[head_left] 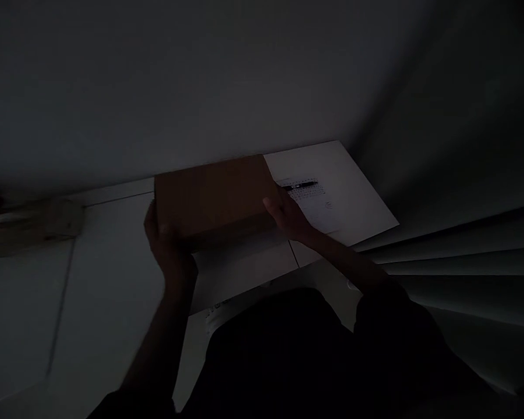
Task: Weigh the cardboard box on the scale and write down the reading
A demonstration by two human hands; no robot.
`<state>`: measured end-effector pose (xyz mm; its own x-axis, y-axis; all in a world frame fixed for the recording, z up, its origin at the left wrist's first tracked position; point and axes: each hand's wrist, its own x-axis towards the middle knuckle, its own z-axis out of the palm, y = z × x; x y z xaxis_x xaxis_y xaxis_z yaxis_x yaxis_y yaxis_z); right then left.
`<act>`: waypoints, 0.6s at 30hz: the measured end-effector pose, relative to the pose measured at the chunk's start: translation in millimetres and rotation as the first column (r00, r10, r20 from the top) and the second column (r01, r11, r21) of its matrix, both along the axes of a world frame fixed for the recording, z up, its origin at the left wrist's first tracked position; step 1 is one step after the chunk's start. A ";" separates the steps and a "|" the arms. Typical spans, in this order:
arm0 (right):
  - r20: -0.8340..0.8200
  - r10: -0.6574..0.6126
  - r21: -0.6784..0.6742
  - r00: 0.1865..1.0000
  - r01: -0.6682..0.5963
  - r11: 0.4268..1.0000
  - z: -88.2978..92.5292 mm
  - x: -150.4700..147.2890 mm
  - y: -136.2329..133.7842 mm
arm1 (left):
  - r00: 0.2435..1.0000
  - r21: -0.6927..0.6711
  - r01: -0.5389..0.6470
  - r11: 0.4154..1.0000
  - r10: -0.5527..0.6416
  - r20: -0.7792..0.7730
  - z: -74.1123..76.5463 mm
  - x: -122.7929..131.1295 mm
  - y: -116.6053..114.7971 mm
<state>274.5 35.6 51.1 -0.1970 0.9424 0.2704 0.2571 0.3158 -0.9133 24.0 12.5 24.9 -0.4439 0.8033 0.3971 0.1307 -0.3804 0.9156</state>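
The scene is very dark. A closed brown cardboard box [213, 198] is held over a white table [100, 273] close to the wall. My left hand [168, 250] grips the box's left end with fingers wrapped round the edge. My right hand [288, 218] clasps its right end, thumb on top. The underside of the box is hidden.
A printed sheet of paper [332, 203] lies to the right of the box with a black pen [303, 186] on it. A pale wooden object [48, 224] sits at the far left by the wall. Window blinds [463, 256] run along the right.
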 end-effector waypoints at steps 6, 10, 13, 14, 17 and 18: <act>0.013 -0.017 -0.025 1.000 0.017 1.000 -5.9 1.7 -4.2 | 0.999 -0.036 -0.008 0.999 0.009 0.048 -2.6 3.7 -2.7; 0.034 -0.025 -0.035 0.999 0.026 0.999 -4.3 1.6 -4.9 | 0.999 -0.029 -0.005 1.000 0.007 0.050 -7.7 1.8 -1.7; 0.037 -0.019 -0.019 0.999 0.020 1.000 -3.2 1.8 -4.5 | 0.999 -0.028 0.000 1.000 0.001 0.040 -10.8 1.3 -0.4; 0.044 -0.023 -0.014 0.999 0.024 1.000 -3.2 2.0 -4.4 | 0.999 -0.028 -0.001 1.000 0.002 0.039 -11.0 1.8 -0.3; 0.061 -0.022 -0.016 0.998 0.023 1.000 -4.0 3.3 -4.2 | 0.999 -0.006 0.007 1.000 -0.006 0.052 -9.6 3.9 -1.1; 0.059 -0.017 -0.018 0.998 0.018 1.000 -4.2 3.8 -4.3 | 0.999 -0.001 0.006 1.000 -0.006 0.054 -8.9 4.4 -1.7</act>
